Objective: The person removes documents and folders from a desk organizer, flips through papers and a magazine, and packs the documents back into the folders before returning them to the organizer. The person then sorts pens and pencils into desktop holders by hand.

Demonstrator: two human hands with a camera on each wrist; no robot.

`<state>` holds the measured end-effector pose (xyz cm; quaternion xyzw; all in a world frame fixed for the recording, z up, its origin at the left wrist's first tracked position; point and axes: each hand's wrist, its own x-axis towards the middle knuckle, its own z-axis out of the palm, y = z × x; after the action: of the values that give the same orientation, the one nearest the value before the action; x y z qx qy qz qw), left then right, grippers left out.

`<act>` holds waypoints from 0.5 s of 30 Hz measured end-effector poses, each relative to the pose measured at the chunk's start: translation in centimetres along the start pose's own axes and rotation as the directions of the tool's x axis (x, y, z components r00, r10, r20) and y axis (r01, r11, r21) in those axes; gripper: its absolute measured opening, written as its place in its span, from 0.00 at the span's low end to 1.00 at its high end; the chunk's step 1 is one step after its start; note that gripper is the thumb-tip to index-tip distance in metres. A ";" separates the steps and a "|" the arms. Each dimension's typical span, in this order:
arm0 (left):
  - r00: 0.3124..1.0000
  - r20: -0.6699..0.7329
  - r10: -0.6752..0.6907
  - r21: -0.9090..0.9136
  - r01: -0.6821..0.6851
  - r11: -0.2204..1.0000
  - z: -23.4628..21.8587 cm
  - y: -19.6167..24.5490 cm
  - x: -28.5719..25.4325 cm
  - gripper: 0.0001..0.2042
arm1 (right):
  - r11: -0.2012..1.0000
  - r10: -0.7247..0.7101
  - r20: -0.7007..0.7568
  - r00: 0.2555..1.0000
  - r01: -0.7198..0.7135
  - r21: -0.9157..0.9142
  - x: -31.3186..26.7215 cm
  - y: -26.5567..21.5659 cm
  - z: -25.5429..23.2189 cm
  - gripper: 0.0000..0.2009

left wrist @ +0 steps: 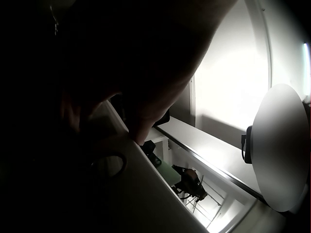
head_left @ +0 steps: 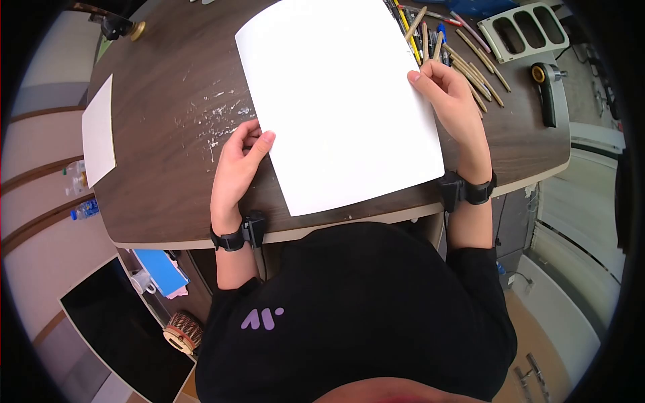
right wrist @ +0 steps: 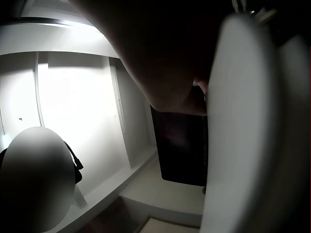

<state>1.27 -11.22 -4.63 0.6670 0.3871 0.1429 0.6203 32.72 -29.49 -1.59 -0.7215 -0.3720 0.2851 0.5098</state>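
Note:
A large blank white sheet of paper (head_left: 342, 107) is held up over the dark wooden table, its near edge close to the table's front edge. My left hand (head_left: 236, 164) pinches its left edge, thumb on the near face and fingers curled behind. On the opposite side, my right hand (head_left: 453, 101) grips the right edge higher up, the thumb lying on the paper. In the left wrist view the left hand (left wrist: 146, 92) is a dark shape at the sheet's edge. The right wrist view has the pale sheet (right wrist: 233, 126) upright beside the shadowed right hand (right wrist: 170, 82).
Several pencils (head_left: 480, 77) and pens lie scattered behind the right hand. Farther right are a grey three-slot holder (head_left: 524, 33) and a black-handled tool (head_left: 547, 97). Another white sheet (head_left: 99, 134) rests at the table's left edge. White scuff marks (head_left: 222, 117) spot the tabletop.

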 end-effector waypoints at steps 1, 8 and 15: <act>1.000 0.002 0.004 0.003 -0.004 1.000 0.3 0.3 0.0 0.22 | 0.999 0.025 -0.006 1.000 -0.025 0.029 0.1 0.8 -0.2 0.14; 0.999 -0.048 -0.023 0.029 0.024 0.999 1.0 0.2 0.4 0.25 | 0.967 0.107 0.026 0.994 -0.110 0.229 0.4 3.2 -0.7 0.15; 0.995 -0.093 -0.047 0.173 0.063 0.983 0.3 1.4 0.1 0.30 | 0.930 0.243 0.189 0.951 -0.284 0.233 1.3 4.0 -1.5 0.18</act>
<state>2.02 -11.29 -3.36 0.7012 0.4434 0.1205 0.5451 35.66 -30.00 -4.90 -0.6681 -0.2701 0.4526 0.5251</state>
